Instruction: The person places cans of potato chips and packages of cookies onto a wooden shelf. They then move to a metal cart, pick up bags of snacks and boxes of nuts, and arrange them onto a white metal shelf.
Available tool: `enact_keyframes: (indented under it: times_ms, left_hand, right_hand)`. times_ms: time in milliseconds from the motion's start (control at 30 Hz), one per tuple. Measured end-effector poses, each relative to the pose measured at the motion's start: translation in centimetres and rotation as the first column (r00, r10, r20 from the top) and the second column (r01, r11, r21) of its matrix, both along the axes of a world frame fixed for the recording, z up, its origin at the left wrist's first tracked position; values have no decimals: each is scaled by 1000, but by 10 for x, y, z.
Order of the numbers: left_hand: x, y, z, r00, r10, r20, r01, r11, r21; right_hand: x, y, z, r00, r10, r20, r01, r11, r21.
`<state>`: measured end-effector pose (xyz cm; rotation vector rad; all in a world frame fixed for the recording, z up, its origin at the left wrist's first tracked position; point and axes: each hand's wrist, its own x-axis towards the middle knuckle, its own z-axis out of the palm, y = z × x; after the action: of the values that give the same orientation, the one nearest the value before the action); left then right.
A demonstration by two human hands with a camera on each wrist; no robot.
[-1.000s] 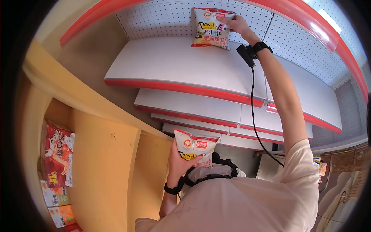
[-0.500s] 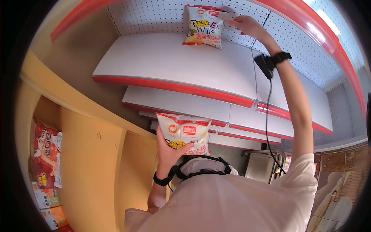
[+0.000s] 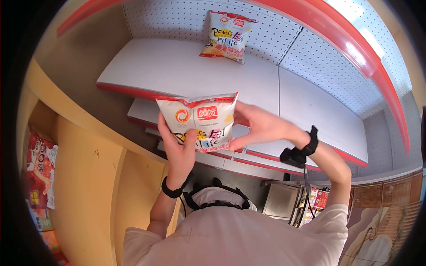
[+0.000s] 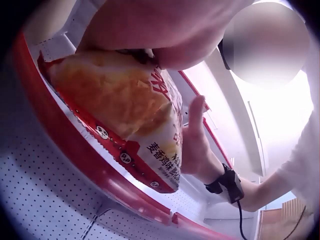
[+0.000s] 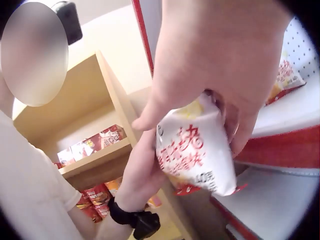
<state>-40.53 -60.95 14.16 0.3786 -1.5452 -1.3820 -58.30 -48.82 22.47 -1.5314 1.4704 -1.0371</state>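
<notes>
A white and red snack bag is held upright by the left hand, its thumb across the front and its fingers behind. At the bag's right side is the right hand, its thumb spread from the fingers, which reach partly behind the bag. The right wrist view has the right hand beside the bag; whether it touches is unclear. A matching bag leans against the perforated back panel on the top shelf.
More white shelves with red front edges lie below the top one. A wooden cabinet with packaged snacks stands at the left. A metal cart is at the lower right, near more packages.
The right hand has left the bag on the shelf and come down beside the held bag. The left hand has raised its bag up and to the left in the view.
</notes>
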Motion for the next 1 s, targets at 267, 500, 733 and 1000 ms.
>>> enact_keyframes:
  times_ms: [267,500,733,1000]
  left_hand:
    - [-2,-13,20,997,-68,-37,59,978,-202]
    - [33,-9,-12,998,-57,11,57,997,-53]
    - [69,3,-48,971,-116,209,102,992,77]
    - [103,-9,-74,941,-45,336,10,994,106]
  right_hand:
    - [-15,-36,22,971,-230,61,233,972,-42]
    - [-96,-84,22,848,-523,84,530,840,-119]
    - [-136,-120,-11,781,-610,130,624,766,-154]
    - [-145,-134,-42,550,-835,-26,756,511,-408]
